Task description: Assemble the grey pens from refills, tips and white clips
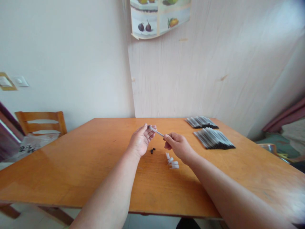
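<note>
Above the middle of the table, a slim whitish pen (156, 131) with a dark end is stretched between my two hands. My left hand (140, 138), palm turned up, pinches the dark end between thumb and forefinger while its other fingers are loosely curled. The opposite end is gripped by my right hand (177, 144), with thumb and fingers closed on it. Below the pen lie a few small black plugs (152, 151) on the wood. Several whitish translucent pen caps (173, 163) are scattered beside my right wrist.
Two flat stacks of clear pens with black ends, a nearer stack (213, 139) and a farther stack (201, 122), lie on the right of the wooden table (78, 165). A chair (43, 122) stands at the left, by a plastic bag (33, 146) with black pieces inside.
</note>
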Demonstrator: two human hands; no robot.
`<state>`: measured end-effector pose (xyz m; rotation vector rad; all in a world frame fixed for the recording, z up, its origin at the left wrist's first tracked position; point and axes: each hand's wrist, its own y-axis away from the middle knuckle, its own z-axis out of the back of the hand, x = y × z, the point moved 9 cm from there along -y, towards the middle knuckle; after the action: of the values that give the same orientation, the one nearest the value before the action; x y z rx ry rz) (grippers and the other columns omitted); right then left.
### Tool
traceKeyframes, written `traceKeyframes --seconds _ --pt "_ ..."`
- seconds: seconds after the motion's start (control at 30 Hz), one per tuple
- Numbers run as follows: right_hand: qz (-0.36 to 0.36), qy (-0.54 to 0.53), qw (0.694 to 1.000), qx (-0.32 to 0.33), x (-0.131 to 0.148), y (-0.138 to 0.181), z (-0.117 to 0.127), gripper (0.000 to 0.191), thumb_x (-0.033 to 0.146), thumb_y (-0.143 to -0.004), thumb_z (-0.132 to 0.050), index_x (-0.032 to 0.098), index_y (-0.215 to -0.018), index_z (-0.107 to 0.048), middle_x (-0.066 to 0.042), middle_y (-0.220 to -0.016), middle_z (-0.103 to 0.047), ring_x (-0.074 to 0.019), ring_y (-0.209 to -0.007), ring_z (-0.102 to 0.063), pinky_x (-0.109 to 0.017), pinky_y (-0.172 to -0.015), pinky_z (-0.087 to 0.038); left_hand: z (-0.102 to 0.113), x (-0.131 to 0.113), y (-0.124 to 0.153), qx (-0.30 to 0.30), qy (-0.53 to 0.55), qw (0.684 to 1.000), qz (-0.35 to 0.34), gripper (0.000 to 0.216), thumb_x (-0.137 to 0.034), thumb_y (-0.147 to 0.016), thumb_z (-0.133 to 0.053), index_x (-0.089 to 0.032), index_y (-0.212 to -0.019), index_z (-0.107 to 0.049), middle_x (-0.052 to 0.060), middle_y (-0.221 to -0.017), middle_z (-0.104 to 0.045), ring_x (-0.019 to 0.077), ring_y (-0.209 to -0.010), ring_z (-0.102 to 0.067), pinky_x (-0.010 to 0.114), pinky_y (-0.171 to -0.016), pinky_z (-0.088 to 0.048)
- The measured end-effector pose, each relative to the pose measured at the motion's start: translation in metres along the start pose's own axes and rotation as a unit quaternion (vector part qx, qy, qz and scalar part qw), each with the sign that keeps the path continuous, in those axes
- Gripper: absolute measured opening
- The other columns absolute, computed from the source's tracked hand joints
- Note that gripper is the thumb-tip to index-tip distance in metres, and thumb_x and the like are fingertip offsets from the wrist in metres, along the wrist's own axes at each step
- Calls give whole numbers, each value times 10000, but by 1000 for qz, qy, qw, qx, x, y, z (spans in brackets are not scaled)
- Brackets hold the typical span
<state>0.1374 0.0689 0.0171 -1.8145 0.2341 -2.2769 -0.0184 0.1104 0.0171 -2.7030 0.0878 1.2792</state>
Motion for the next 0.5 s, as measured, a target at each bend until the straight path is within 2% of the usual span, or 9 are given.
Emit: traceKeyframes --seconds 0.1,0.27,0.5 --pt "5 -2 1000 -1 1 -1 0 333 491 -846 -510 170 -797 -583 -20 -623 -617 -116 -553 -533 -247 -559 -423 0 -2 1 -8 -12 1000 -12 213 -286 -748 -714 -145 -879 -622 103 -957 -727 168 -882 -682 273 -762 -489" --pt "34 10 999 -29 6 0 6 275 405 -748 -652 178 -871 -559 -2 -701 -616 -124 -633 -546 -256 -607 -426 2 -8 3 -29 -11 999 -34 149 -216 -743 -705 -147 -852 -628 79 -908 -729 141 -839 -678 250 -746 -482" --pt "8 -37 999 4 3 0 4 267 435 -809 -582 169 -799 -582 -15 -659 -619 -116 -607 -539 -260 -617 -427 -3 -11 2 -2 -11 999 -40 147 -197 -749 -700 -147 -865 -625 93 -979 -722 154 -912 -675 270 -807 -482"
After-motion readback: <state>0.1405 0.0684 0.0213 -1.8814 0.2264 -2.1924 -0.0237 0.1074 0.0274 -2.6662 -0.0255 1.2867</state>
